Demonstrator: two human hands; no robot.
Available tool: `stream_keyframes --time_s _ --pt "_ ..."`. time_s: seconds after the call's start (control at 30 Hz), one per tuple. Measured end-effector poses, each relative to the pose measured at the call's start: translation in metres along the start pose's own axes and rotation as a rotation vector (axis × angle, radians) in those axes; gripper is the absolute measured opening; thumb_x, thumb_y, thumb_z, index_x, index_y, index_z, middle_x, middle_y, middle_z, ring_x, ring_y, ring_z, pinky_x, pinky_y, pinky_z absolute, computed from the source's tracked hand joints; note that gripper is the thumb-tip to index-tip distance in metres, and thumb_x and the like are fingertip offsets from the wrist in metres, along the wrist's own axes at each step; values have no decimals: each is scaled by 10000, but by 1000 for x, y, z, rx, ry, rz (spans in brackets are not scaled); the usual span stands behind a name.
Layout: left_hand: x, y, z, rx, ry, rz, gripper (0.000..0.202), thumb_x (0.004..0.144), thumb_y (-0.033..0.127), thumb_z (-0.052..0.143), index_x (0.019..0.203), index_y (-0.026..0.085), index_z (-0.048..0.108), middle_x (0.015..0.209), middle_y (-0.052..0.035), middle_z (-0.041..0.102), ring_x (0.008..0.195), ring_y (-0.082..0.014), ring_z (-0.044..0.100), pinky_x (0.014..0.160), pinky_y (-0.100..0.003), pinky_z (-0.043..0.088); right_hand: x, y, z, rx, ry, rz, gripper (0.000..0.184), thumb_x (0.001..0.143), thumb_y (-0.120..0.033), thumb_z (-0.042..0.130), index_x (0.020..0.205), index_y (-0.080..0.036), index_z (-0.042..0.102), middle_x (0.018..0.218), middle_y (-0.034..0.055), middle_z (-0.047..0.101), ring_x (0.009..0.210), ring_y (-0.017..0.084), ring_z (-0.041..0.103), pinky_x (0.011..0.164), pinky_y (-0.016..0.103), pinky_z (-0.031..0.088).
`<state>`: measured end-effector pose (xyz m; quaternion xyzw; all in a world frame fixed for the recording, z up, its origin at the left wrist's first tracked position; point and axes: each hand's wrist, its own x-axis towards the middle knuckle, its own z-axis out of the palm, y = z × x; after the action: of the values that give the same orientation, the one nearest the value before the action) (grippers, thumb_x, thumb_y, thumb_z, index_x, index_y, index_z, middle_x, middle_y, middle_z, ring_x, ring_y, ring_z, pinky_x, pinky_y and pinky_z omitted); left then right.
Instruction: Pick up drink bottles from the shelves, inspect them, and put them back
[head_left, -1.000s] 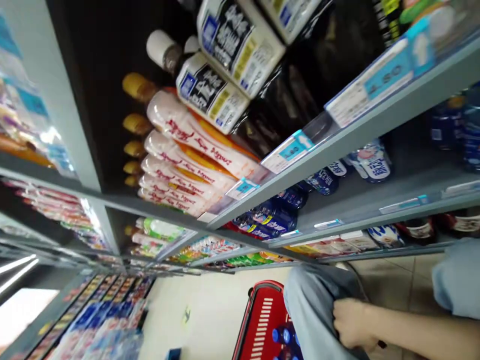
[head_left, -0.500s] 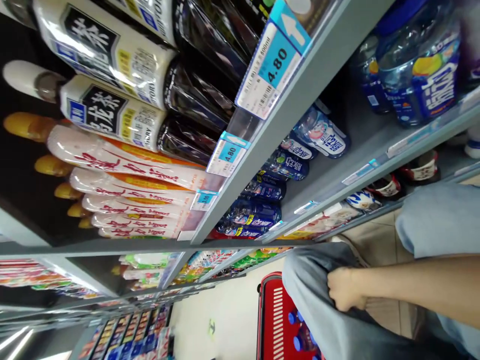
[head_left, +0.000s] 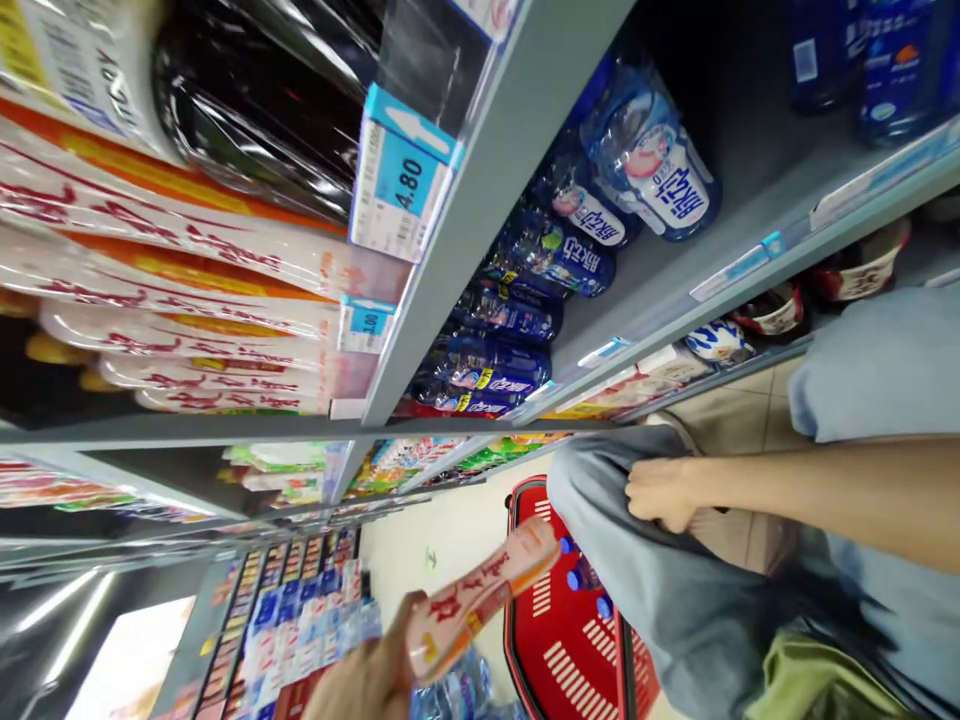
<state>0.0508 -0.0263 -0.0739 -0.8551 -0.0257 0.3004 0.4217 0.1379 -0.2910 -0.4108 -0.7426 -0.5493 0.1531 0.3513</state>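
Observation:
My left hand (head_left: 367,685) comes in at the bottom edge, closed round a pink-labelled bottle (head_left: 480,595) with red script. It holds the bottle tilted just beside a red shopping basket (head_left: 570,660) on the floor. Blue-capped bottles lie in that basket. My right hand (head_left: 660,495) rests as a loose fist on my knee in grey-blue trousers (head_left: 600,480), and its forearm runs in from the right edge. More pink-labelled bottles of the same kind (head_left: 187,260) fill the shelf at the upper left.
The view is strongly tilted. Grey shelves (head_left: 480,200) carry blue price tags, one reading 4.80 (head_left: 401,180). Dark bottles (head_left: 262,110) and blue drink bottles (head_left: 517,310) stand on them. A pale tiled aisle floor (head_left: 450,540) runs beside further stocked shelves.
My left hand has come into view at the bottom holding a pink bottle. The view has moved closer to the shelves. My right hand stays on my knee.

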Motion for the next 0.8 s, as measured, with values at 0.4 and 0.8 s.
stream_keyframes --time_s 0.4,0.8 --pt "42 61 -111 249 316 293 677 755 134 366 1406 221 526 789 -77 719 754 -273 703 685 -346 499 9 4 -38 1047 -3 148 496 645 -114 648 1130 -169 557 835 -25 700 718 161 716 576 230 570" --pt "126 136 -171 -68 352 738 458 794 107 468 1164 240 703 1069 -71 750 1001 -255 692 838 -340 489 -35 -19 8 1377 261 394 828 396 -253 936 1118 -169 540 717 -89 587 535 104 581 402 189 507"
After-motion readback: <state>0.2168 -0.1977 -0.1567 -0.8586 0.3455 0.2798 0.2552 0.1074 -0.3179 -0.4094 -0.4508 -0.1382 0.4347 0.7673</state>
